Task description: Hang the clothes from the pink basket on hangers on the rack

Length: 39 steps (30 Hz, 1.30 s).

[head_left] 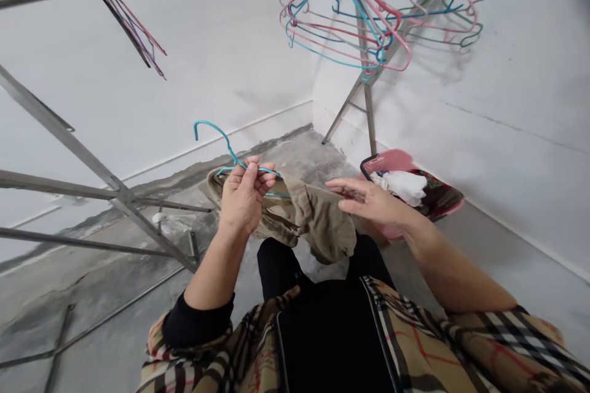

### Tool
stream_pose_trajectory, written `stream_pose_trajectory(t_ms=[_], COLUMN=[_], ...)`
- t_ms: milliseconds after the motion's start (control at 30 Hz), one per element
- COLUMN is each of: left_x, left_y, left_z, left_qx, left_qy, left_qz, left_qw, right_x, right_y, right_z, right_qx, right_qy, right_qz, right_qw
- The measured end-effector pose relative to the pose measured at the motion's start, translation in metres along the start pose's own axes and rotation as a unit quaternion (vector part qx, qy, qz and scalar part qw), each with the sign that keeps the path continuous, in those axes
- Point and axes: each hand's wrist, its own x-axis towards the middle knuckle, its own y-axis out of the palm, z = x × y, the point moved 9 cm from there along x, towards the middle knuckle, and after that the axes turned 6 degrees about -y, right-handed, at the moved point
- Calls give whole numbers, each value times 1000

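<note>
Turquoise wire hanger is pinched by left hand, tan cloth garment draped toward open, empty right hand.

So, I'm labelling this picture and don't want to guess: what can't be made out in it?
Head view: lower part of the turquoise hanger, partly hidden by the left hand and brown garment.
Head view: whether the right hand touches the garment; the hand covers that spot.
Head view: bottom of the pink basket, covered by its contents, including the white cloth.
Head view: hooks of some hanging hangers, cut off by the top edge.
</note>
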Motion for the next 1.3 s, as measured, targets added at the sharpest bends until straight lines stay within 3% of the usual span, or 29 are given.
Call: stream_pose_trajectory(t_ms=[133,267,400,533,700,733,833,933,1000,1100,1200,1300], left_x=[7,7,2,2,5,4,1,-3,-6,-17,-29,-33], left_y=[-5,2,8,7,7,7,8,7,0,-26,-58,-82], left_z=[-11,-12,-3,-3,1,4,13,13,-3,-61,-138,-214], left_qx=[12,41,70,55,22,7,-47,-20,18,49,71,107], left_qy=[25,34,-15,-24,-26,-30,-34,-27,6,116,227,297], left_qz=[-3,34,84,92,50,39,6,0,-4,-52,-120,-166], left_qw=[1000,998,994,994,998,999,998,999,1000,991,964,934], right_x=[-7,-4,0,-2,-6,-7,-2,3,4,4,1,-10], right_y=[-12,-21,-30,-32,18,27,42,59,67,63,42,22], right_z=[-28,-25,-31,-25,-4,-3,5,15,21,10,-32,-85], right_qx=[-37,-53,-43,-103,-135,-155,-190,-192,-183,-156,-144,-148], right_qy=[43,-2,-16,-27,-74,-82,-136,-200,-233,-209,-113,-41], right_qz=[-43,-93,-142,-159,15,26,-30,-63,-59,-61,-97,-122], right_qw=[997,994,989,982,988,984,972,959,953,963,978,981])
